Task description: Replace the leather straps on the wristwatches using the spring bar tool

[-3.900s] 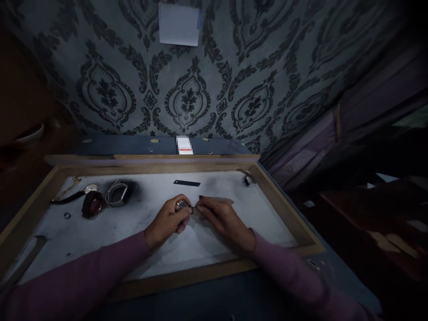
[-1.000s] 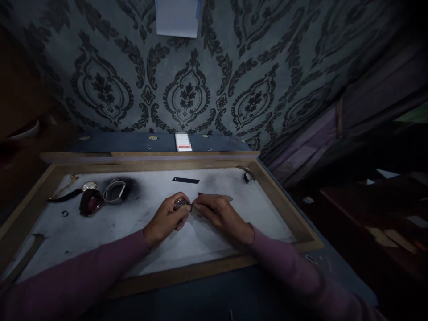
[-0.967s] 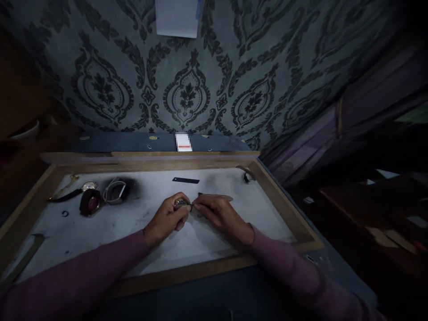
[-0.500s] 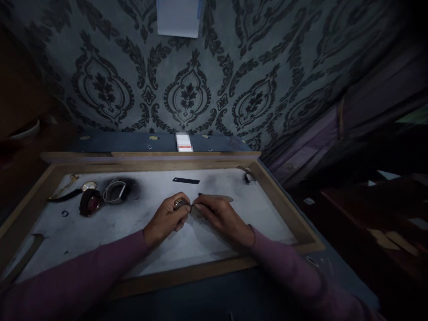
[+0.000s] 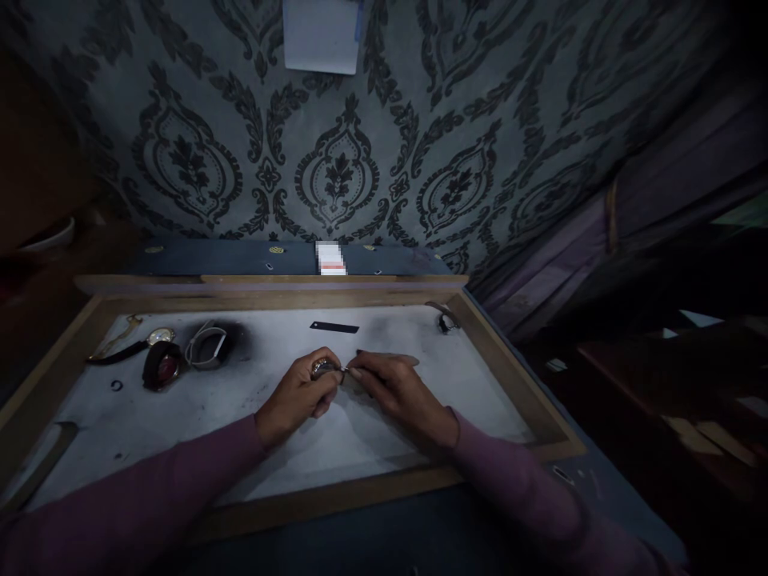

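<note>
My left hand (image 5: 298, 392) is closed around a small round metallic watch (image 5: 324, 367), its edge showing between thumb and forefinger. My right hand (image 5: 405, 392) is pinched together at the watch's right side, fingertips almost touching the left ones. What the right fingers hold is too small and dark to name. A greyish flat piece (image 5: 414, 360) shows partly from behind the right hand. Beyond both hands, a black flat strip (image 5: 334, 327) with a hole at one end lies on the white surface.
A shallow wooden-framed tray (image 5: 336, 488) surrounds the work. At its left lie a gold-faced watch (image 5: 161, 337), a dark-strapped watch with a red face (image 5: 162, 368) and a grey wristband (image 5: 206, 347). A curved strap piece (image 5: 445, 322) sits at the far right corner.
Both hands keep almost the same place and grip. The view has shifted very slightly; the things in the tray have not moved.
</note>
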The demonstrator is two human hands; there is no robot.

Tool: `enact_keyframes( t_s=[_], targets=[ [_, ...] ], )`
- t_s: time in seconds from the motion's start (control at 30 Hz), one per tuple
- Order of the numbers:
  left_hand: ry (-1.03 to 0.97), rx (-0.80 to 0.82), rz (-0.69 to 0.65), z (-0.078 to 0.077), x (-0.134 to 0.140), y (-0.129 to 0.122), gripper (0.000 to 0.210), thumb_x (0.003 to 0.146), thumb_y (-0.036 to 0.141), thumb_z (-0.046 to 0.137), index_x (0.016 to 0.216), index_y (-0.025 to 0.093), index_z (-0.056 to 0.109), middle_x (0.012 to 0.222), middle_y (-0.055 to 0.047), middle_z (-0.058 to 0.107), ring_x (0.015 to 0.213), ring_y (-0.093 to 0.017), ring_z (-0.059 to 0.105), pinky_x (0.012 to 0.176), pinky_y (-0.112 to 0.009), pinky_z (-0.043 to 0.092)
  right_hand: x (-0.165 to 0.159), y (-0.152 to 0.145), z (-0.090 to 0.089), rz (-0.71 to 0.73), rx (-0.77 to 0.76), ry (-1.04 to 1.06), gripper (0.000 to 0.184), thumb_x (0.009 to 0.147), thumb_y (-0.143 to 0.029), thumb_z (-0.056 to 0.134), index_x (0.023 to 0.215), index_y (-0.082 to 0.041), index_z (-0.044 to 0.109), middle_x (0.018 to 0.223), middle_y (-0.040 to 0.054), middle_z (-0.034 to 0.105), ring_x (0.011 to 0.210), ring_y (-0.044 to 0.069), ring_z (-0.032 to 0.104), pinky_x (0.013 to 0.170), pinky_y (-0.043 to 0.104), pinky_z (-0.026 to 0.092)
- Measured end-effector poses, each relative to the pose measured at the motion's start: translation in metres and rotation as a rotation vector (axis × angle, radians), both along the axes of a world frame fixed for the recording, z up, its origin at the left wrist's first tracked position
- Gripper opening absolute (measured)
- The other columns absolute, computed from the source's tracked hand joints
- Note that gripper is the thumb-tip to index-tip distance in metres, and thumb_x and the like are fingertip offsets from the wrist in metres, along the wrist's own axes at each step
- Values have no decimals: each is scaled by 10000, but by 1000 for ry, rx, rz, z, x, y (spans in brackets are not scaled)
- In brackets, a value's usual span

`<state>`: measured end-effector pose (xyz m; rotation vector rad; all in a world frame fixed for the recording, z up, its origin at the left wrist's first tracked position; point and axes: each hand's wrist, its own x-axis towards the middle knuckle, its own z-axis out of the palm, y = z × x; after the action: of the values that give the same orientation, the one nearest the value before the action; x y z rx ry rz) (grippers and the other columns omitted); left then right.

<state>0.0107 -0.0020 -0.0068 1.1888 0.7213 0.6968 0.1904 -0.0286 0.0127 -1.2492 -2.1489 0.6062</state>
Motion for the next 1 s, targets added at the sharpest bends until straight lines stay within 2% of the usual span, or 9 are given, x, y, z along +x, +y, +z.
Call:
enact_keyframes(
  t_s=[1.0],
  targets=[
    [-7,2,-1,-5,-1,-2,177,810,324,561,776,186,456,508,98,416,389,-45,335,361,-163,248,-1,2,4,30,-66,-26,226,964,-188,465,830,-157,645,681,11,627,632,132,594,619,228,422]
  ],
)
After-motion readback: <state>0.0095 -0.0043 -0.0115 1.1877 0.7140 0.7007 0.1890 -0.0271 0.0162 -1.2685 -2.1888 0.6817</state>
